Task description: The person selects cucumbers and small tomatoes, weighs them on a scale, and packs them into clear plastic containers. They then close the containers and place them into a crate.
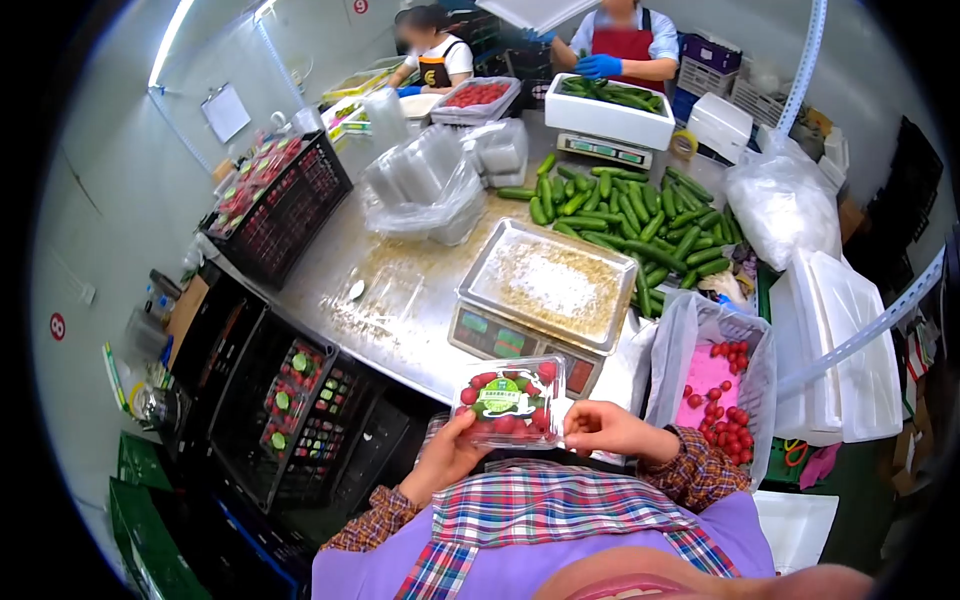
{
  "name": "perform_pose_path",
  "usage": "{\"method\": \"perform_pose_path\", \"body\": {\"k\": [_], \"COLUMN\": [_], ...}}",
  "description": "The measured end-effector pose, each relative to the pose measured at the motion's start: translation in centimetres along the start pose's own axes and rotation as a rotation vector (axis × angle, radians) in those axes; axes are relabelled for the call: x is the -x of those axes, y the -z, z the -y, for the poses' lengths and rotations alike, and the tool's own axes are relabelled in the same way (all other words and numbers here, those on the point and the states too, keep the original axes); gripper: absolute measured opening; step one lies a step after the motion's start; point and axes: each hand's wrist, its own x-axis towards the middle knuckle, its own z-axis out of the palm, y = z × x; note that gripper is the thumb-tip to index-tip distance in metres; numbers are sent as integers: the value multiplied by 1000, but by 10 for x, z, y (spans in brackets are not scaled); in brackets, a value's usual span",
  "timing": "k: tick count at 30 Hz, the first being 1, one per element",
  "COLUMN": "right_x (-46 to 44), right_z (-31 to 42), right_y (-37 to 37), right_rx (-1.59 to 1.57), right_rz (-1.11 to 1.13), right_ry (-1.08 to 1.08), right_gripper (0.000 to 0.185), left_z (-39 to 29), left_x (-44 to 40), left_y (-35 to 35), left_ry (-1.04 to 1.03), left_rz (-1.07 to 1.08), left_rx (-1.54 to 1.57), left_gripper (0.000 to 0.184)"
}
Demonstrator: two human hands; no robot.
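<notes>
A clear plastic box of red radish-like produce (510,402) with a green label is held in front of my body. My left hand (447,455) grips its lower left corner, thumb on the lid. My right hand (605,430) is at the box's right edge with fingers curled together; whether they pinch the edge or something small is too fine to tell. Just beyond the box stands a scale (500,335) carrying a metal tray (485,270) with wet residue on it.
Cucumbers (640,215) lie heaped behind the tray. A lined crate (665,375) at right holds loose red produce. Black crates (285,225) of packed boxes stand at left, near bagged empty containers (420,185). Two people (630,45) work across the table.
</notes>
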Motion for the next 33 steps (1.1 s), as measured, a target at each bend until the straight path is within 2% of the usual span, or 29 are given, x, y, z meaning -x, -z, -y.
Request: {"method": "perform_pose_path", "body": {"k": [3, 5, 6, 7, 8, 9, 11, 14, 16, 17, 20, 22, 23, 27, 28, 30, 31, 33], "right_x": [15, 32, 39, 46, 52, 57, 73, 100, 105, 105, 115, 124, 120, 122, 122, 127, 126, 124], "right_z": [-10, -6, -11, -17, -17, -21, -51, -93, -101, -107, -120, -124, -123, -125, -125, -131, -132, -129], "right_y": [11, 16, 23, 29, 31, 35, 59, 88, 81, 76, 89, 96, 94, 100, 100, 107, 107, 104], "right_rx": [16, -24, 42, 85, 79, 149, 303, 552, 702, 774, 505, 575, 580, 608, 599, 653, 624, 593], "right_rz": [-152, -350, -507, -630, -763, -944, -1170, -1380, -1417, -1439, -1385, -1390, -1378, -1376, -1376, -1374, -1385, -1400], "right_ry": [29, 96, 133, 208, 223, 245, 378, 371, 267, 229, 175, 108, 98, 63, 63, 79, 84, 87], "right_gripper": [18, 25, 28, 27, 24, 23, 27, 27, 27, 27, 28, 27, 27, 25, 25, 24, 23, 22], "left_z": [-4, -14, -20, -29, -39, -48, -63, -83, -97, -103, -130, -152, -167, -220, -231, -250, -266, -284], "left_x": [2, 1, -3, -4, -4, -7, -10, -9, 3, 11, 45, 77, 89, 150, 166, 186, 197, 209], "left_y": [3, 6, 9, 17, 12, 7, 17, 48, 66, 81, 130, 152, 179, 256, 294, 323, 359, 388], "left_ry": [-5, -36, -86, -92, -140, -193, -282, -397, -462, -520, -701, -779, -836, -846, -827, -764, -647, -489], "left_rz": [-14, -29, 15, 139, 161, 150, 144, 51, 41, -41, -177, -365, -386, -790, -829, -1156, -1301, -1463], "left_rx": [64, 94, 85, 86, 34, 79, 83, 69, 131, 174, 208, 177, 146, 11, -158, -431, -667, -1198], "left_gripper": [42, 42, 43, 49, 56, 52, 54, 52, 50, 47, 44, 42, 40, 36, 34, 31, 35, 39]}}
